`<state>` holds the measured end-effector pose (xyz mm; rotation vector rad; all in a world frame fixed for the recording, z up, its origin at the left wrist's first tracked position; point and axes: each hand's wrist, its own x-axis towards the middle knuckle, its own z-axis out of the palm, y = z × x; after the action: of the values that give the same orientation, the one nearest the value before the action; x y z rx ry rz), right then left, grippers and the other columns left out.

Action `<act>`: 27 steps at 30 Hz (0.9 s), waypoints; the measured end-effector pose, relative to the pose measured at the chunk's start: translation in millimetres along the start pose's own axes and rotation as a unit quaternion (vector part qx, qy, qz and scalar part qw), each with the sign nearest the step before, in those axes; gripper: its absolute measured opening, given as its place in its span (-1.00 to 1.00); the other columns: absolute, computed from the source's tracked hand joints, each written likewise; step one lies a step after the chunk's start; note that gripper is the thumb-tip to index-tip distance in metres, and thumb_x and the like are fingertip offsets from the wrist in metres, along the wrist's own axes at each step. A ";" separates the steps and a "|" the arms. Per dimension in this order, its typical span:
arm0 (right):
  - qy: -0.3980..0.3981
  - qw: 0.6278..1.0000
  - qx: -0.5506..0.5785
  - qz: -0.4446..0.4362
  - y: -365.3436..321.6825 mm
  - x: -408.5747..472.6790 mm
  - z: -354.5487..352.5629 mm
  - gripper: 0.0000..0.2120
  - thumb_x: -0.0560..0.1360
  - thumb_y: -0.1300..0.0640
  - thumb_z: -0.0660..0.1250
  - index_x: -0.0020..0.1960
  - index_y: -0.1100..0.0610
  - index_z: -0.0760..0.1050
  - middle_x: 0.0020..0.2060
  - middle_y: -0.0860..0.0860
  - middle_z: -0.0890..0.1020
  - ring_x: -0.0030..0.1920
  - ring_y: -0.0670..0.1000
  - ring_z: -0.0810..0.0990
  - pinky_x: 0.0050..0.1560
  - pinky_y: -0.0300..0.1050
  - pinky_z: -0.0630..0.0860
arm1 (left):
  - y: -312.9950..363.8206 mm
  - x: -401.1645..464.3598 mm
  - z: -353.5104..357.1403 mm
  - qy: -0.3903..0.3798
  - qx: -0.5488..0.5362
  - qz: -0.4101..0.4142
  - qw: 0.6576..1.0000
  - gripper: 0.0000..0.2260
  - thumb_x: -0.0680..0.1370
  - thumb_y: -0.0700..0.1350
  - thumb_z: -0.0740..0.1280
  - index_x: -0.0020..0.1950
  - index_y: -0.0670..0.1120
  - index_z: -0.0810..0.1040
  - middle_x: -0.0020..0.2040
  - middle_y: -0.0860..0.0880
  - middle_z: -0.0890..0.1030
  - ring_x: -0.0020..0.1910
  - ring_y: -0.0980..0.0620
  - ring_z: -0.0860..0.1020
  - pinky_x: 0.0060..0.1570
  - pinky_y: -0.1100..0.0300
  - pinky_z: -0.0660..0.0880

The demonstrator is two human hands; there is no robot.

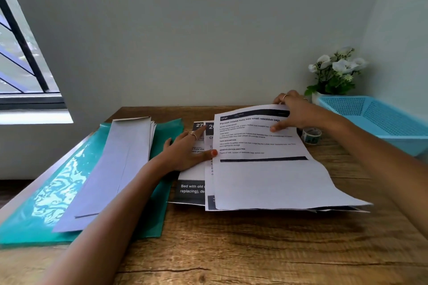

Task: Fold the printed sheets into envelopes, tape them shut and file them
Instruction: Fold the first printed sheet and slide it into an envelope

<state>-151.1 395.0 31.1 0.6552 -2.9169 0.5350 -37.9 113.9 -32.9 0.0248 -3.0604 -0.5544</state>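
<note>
In the head view, the top printed sheet [266,169] is being pinched at its far edge by the right hand [294,111], thumb on top and fingers curled behind. The spread stack of sheets [192,190] beneath is being pressed flat by the left hand [185,152], fingers straight. Envelopes [108,169] on a green folder [162,192] are lying left of the left hand. A tape roll [311,135] and a blue basket [379,120] are lying just right of the right hand, on the wooden table [254,250].

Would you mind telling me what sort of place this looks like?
Probably a home desk: a wooden table against a wall by a window, with potted flowers, a blue basket and printed sheets.
</note>
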 end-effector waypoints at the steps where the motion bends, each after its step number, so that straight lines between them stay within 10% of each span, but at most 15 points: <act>1: 0.015 1.000 0.018 -0.003 0.2 -2.5 -1.2 -0.31 0.26 -0.05 0.56 0.29 0.07 0.35 0.19 0.05 0.36 0.22 0.08 0.37 0.19 0.00 0.41 | 0.1 -0.2 0.6 0.004 0.004 0.000 1.000 -0.25 0.44 0.37 0.16 0.52 0.20 -0.11 0.52 -0.01 0.16 0.50 -0.05 0.09 0.44 -0.21 -0.07; 7: 0.040 0.983 0.179 0.012 -0.6 -16.6 -10.3 -0.53 0.30 0.13 0.55 0.13 0.08 0.42 0.03 0.03 0.51 -0.06 -0.01 0.52 -0.12 -0.20 0.48 | 2.2 -0.2 -3.2 0.098 -0.110 0.062 0.987 -0.21 0.34 0.54 0.03 0.46 0.14 0.22 0.46 0.03 0.32 0.45 -0.05 0.23 0.35 -0.26 0.20; 17: 0.064 0.976 0.206 -0.028 -18.4 -19.0 -11.3 -0.82 0.40 0.17 0.46 -0.05 0.13 0.51 -0.16 0.00 0.58 -0.13 -0.01 0.54 -0.18 -0.21 0.48 | 52.2 4.2 -20.4 0.126 -0.407 -0.013 0.905 -0.58 0.45 -0.18 0.42 0.26 -0.17 0.39 0.08 -0.06 0.62 -0.08 0.03 0.62 -0.13 0.15 0.60; 27: 0.146 0.982 -0.003 -0.122 -2.1 -43.0 -0.4 -0.76 0.40 0.07 0.46 0.05 0.07 0.56 -0.04 0.01 0.55 0.03 0.03 0.50 0.05 0.04 0.42 | 44.3 -6.1 -15.2 0.175 -0.265 0.034 0.947 -0.75 0.46 -0.21 0.42 0.12 -0.18 0.56 0.09 -0.04 0.63 0.03 0.02 0.59 0.05 0.10 0.56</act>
<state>-111.4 410.3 24.6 0.8415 -2.5206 0.5401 -31.7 150.2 -3.3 0.0045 -2.4729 -1.1999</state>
